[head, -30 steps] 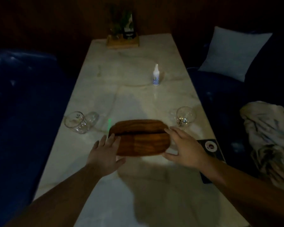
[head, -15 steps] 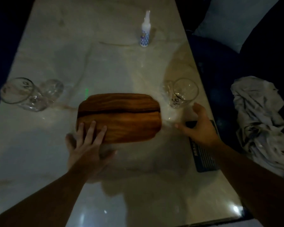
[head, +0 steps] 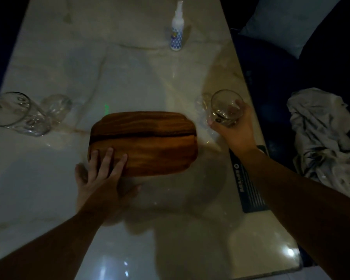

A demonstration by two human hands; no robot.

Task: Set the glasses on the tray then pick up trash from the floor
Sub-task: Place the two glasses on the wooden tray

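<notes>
We work at a glossy marble desk [head: 129, 81] in dim light; glare and reflections make clear glass hard to read, so misjudging a rim is a real risk. The wooden tray [head: 148, 142] lies at the desk centre, empty. Our left hand [head: 103, 178] rests flat and open on its near left corner, holding nothing; if that hand lifts, we judge the tray could slide on the polished surface when a glass lands. Two glasses [head: 24, 114] stand at the far left edge, touching or nearly so, with one appearing tilted; reaching for one may knock the other off the desk. Our right hand [head: 236, 130] is curled around a third glass [head: 226, 108] just right of the tray, near the desk's right edge. We cannot tell whether it is lifted. A loose grip risks a slip. A small spray bottle [head: 177, 29] stands well beyond the tray, clear of the path.
</notes>
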